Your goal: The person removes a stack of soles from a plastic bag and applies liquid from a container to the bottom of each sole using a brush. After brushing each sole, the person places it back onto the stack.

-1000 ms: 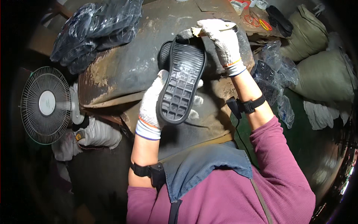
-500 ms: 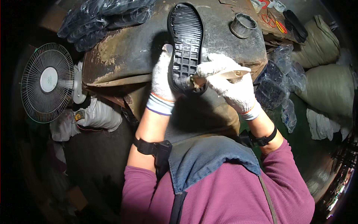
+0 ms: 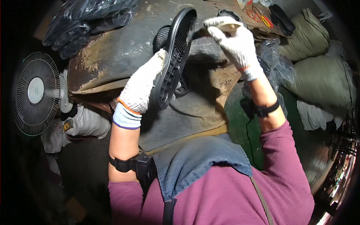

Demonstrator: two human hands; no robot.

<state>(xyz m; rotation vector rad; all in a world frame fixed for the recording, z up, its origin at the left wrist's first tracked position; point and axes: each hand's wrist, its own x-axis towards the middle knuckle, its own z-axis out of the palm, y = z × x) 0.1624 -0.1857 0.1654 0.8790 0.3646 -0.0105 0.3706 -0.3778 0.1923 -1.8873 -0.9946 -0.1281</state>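
Observation:
My left hand (image 3: pixel 141 82), in a white knit glove, grips a black shoe sole (image 3: pixel 173 60) by its left side. The sole is raised and tilted, its ribbed and gridded hollow face turned to the right. Beneath it a second black sole (image 3: pixel 161 36) shows in part on the worn work surface (image 3: pixel 120 50). My gloved right hand (image 3: pixel 240 47) is closed around a pale-handled brush (image 3: pixel 225 27), to the right of the raised sole and apart from it. The brush's bristle end is not clear. Just beyond this hand stands a round tin (image 3: pixel 229 14), partly hidden by it.
Plastic-wrapped bundles (image 3: pixel 92 22) lie at the back left, above a standing fan (image 3: pixel 36 90). Scissors (image 3: pixel 267 21) and dark soles (image 3: pixel 282 19) rest at the back right. Full green sacks (image 3: pixel 322 84) and clear plastic bags (image 3: pixel 275 63) crowd the right side.
The sole in my left hand has been lifted and turned on its side, uncovering another sole below. My right hand has moved away from it with the brush, up toward the tin.

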